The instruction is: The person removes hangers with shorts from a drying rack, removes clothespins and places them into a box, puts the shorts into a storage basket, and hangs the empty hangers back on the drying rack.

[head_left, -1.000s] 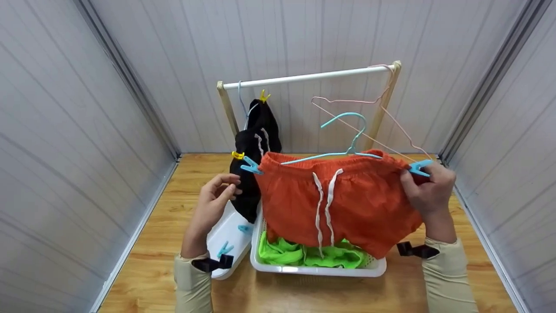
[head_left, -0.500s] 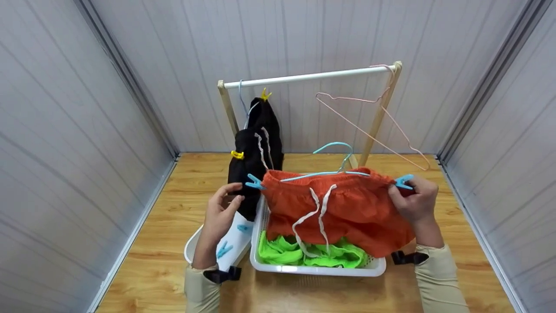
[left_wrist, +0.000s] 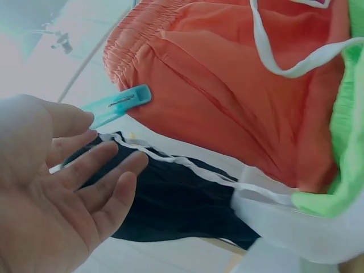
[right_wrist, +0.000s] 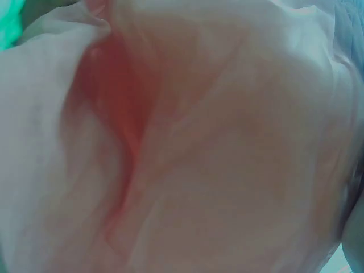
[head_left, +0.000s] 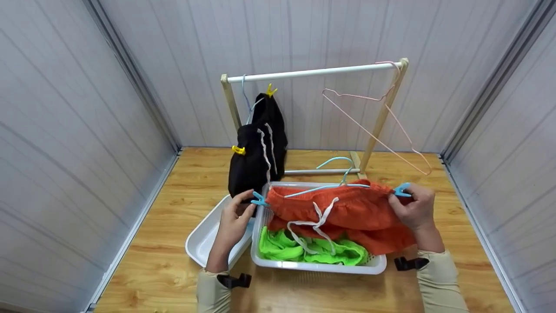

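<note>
Two hands are at the waist corners of the orange shorts (head_left: pixel 356 208) now. Compared with half a second ago: the shorts have come down lower over the white basket (head_left: pixel 317 266), and the white drawstring (head_left: pixel 320 219) has slumped into loops over the green cloth (head_left: pixel 278 248). Blue hanger (head_left: pixel 319 189) came down with them; it lies inside the waistband, hook sticking up, well below the bar of the rack (head_left: pixel 321 72) and not on it.

Right hand (head_left: pixel 415 206): clamped on the right waist corner, right beside the right-side clip (head_left: pixel 403 189). Can't tell how much of that grip is cloth and how much clip. Right wrist view is just blurred fabric, no help.

Left hand (head_left: pixel 233 224): thumb and fingers apart, tips now right up at the left-side clip (head_left: pixel 259 199). Before, they were a bit off it. Firm contact not certain; the clip's handles look unsqueezed and it is still on the waistband.

My read: with the shorts lowered, the left corner is easier to reach and the clip can be checked or adjusted. Not ready for the bar like this.

Black shorts (head_left: pixel 247 169) hang on the rack to the left, white tray (head_left: pixel 202 245) beside the basket.
</note>
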The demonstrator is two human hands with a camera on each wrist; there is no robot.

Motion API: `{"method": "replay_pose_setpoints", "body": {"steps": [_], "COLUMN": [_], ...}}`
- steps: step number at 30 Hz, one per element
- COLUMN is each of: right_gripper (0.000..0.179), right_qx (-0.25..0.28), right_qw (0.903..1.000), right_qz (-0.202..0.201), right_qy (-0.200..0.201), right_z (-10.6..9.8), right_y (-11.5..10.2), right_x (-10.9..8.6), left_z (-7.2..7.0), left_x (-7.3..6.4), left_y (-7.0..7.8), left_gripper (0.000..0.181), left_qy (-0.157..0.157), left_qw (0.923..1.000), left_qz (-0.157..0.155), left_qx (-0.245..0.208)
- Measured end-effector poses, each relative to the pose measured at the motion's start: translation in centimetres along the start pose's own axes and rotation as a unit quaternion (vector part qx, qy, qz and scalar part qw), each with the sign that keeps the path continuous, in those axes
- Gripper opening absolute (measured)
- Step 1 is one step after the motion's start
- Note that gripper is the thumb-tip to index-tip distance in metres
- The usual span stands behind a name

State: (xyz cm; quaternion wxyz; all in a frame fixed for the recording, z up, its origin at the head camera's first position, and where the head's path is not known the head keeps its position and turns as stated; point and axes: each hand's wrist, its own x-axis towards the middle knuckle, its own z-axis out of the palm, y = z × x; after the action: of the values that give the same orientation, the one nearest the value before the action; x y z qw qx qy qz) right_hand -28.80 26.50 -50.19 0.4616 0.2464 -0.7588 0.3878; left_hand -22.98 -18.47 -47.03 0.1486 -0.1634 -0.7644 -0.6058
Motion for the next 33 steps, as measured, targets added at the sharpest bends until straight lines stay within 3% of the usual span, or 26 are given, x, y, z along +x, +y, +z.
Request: {"method": "replay_pose_setpoints", "body": {"steps": [4, 12, 18, 27, 33], "right_gripper": [0.008, 0.010, 0.012, 0.016, 0.015], "right_qx": [-0.006, 0.001, -0.010, -0.019, -0.048], "right_qw": [0.9998, 0.9971, 0.9970, 0.9956, 0.9914], "right_qz": [0.008, 0.041, 0.030, 0.039, 0.054], "right_qy": [-0.016, -0.063, -0.071, -0.083, -0.110], "right_z": [0.4, 1.5, 1.9, 1.7, 1.3], "right_y": [0.2, 0.2, 0.7, 0.8, 0.5], "right_x": [-0.9, -2.5, -3.1, -4.6, -5.6], "left_z": [0.1, 0.5, 0.8, 1.2, 1.3], "left_x": [0.0, -0.4, -0.7, -1.3, -1.5], "left_y": [-1.4, -7.0, -8.2, -9.1, -9.7], "left_gripper": [0.030, 0.027, 0.026, 0.027, 0.026], "left_qy": [-0.008, -0.015, -0.012, -0.061, -0.069], "left_qw": [0.9997, 0.9991, 0.9967, 0.9934, 0.9914], "left_qz": [-0.017, -0.033, -0.060, -0.077, -0.086], "left_qx": [-0.013, 0.024, 0.053, 0.060, 0.070]}}
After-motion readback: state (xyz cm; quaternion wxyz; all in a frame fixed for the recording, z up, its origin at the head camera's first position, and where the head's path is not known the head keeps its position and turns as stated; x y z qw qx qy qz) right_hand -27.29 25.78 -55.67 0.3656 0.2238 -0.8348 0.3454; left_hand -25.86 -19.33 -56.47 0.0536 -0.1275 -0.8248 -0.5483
